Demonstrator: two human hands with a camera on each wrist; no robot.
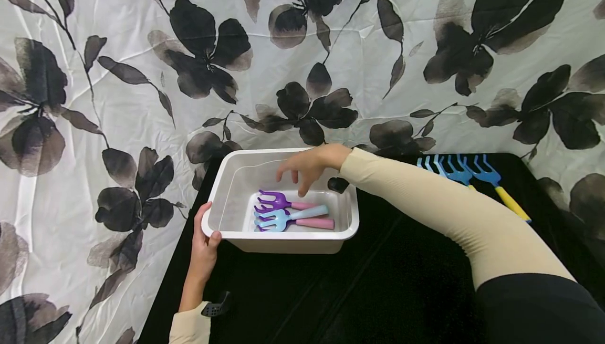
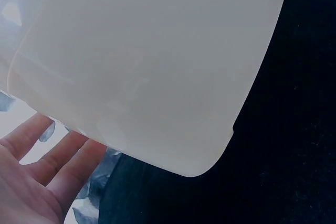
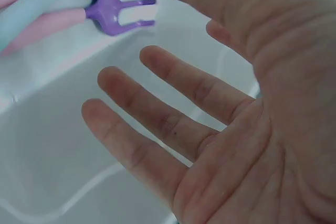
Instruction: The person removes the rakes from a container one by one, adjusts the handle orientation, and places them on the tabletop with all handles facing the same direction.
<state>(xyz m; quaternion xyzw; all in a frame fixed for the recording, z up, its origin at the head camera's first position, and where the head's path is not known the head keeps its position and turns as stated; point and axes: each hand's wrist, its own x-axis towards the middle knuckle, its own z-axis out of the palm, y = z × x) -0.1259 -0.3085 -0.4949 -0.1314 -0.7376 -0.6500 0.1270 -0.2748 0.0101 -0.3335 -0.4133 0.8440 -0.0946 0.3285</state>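
The right hand (image 1: 309,166) hung open and empty over the bin (image 1: 227,186), fingers spread above the rakes (image 1: 288,212) on its floor at centre frame. The left hand (image 1: 204,247) gripped the bin's near-left rim. The rakes looked light, stiff and slick, best taken by their handles. More rakes (image 1: 460,170) lay at right on the black cloth (image 1: 387,291), before a flowered sheet (image 1: 94,97).
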